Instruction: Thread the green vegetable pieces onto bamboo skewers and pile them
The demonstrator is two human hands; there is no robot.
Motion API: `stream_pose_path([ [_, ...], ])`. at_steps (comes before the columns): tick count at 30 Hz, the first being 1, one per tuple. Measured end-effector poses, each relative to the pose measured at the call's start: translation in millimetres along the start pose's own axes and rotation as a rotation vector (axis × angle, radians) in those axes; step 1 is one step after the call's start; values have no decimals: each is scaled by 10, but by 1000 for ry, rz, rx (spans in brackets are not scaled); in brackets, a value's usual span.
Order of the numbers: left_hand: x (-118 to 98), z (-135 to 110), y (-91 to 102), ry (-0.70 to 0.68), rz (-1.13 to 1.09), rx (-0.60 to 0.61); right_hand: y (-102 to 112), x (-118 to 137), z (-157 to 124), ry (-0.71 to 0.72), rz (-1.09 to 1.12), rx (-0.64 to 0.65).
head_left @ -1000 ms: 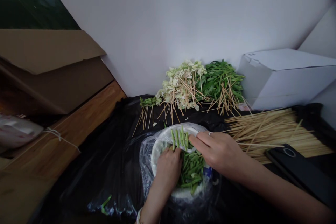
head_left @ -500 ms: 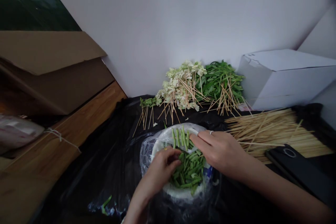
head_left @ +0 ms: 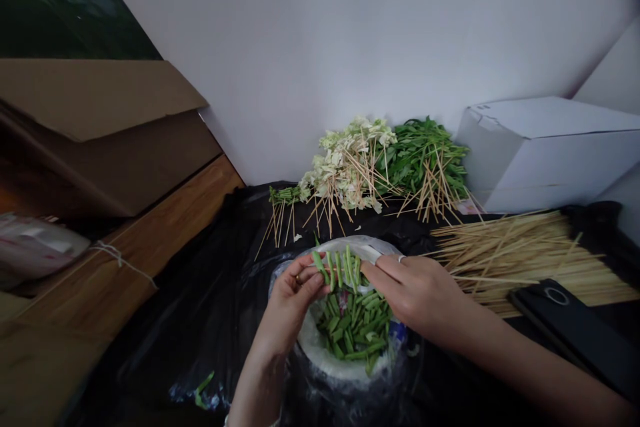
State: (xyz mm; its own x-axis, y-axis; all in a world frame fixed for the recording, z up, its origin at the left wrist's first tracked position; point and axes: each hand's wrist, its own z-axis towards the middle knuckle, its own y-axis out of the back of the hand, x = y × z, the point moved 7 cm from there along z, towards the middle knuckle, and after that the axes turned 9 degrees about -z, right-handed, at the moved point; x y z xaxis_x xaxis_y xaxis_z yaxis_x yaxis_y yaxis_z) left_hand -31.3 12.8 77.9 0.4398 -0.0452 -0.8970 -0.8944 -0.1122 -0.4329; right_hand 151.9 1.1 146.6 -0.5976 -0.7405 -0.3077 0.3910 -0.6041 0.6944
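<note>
Above a bowl lined with clear plastic, my right hand is closed round a bamboo skewer that is mostly hidden. Several short green bean pieces stand upright side by side along it. My left hand pinches one more green bean piece, tilted, at the left end of the row. Whether the skewer has gone through that piece I cannot tell. Loose cut green beans lie in the bowl below both hands.
Against the wall lie skewered pale leaves, skewered leafy greens and a small bean bunch. Bare skewers and a phone are at right, by a white box. A cardboard box stands left. Black plastic covers the surface.
My left hand has come up out of the loose beans with a bean piece and is now at the left end of the row. The right hand stays nearly in place.
</note>
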Motion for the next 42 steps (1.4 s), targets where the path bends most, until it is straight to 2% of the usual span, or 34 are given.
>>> stream_pose_path([
  [7, -33, -13, -21, -33, -23, -36, 2, 1, -2, -4, -8, -2],
  [12, -31, -10, -19, -47, -10, -18, 7, 6, 2, -8, 1, -3],
  [25, -60, -10, 55, -89, 19, -49, -50, 16, -29, -14, 11, 41],
  [42, 31, 12, 87, -48, -10, -107, -40, 40, 3, -4, 56, 39],
])
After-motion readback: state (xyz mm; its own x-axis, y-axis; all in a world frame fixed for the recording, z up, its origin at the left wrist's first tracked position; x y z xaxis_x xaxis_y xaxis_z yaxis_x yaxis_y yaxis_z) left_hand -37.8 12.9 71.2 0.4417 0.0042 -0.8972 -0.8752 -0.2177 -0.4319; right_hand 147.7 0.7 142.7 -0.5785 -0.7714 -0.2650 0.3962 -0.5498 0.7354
